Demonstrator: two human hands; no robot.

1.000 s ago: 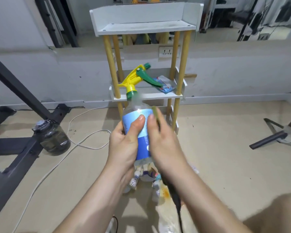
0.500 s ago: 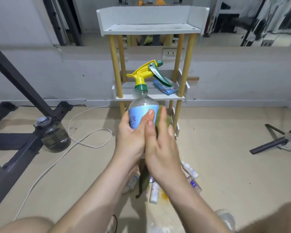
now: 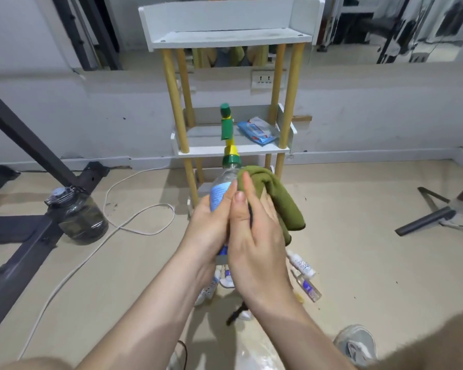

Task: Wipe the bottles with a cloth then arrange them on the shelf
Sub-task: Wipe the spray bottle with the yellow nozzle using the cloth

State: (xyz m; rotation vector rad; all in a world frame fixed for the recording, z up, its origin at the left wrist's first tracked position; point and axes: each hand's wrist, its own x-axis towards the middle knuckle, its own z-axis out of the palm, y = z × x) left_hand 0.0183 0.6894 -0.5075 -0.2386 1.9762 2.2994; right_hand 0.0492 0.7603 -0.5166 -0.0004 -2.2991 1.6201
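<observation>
A clear spray bottle (image 3: 221, 186) with a blue label and a yellow-green trigger head is held upright in front of the shelf. My left hand (image 3: 210, 225) grips its body from the left. My right hand (image 3: 254, 228) holds an olive green cloth (image 3: 275, 196) against the bottle's right side, and the cloth drapes over the shoulder. The white shelf (image 3: 233, 150) with yellow posts stands against the wall behind. Several small bottles (image 3: 302, 265) lie on the floor below my hands, partly hidden by my arms.
A blue packet (image 3: 257, 130) lies on the middle shelf. A dark jar (image 3: 78, 213) and a white cable (image 3: 134, 217) are on the floor at left, beside a black metal frame (image 3: 24, 231). A tripod leg (image 3: 436, 214) stretches in from the right.
The bottle has turned, so the spray head now points away from me. The cloth has come up over the bottle's shoulder, and my right hand has shifted across its side.
</observation>
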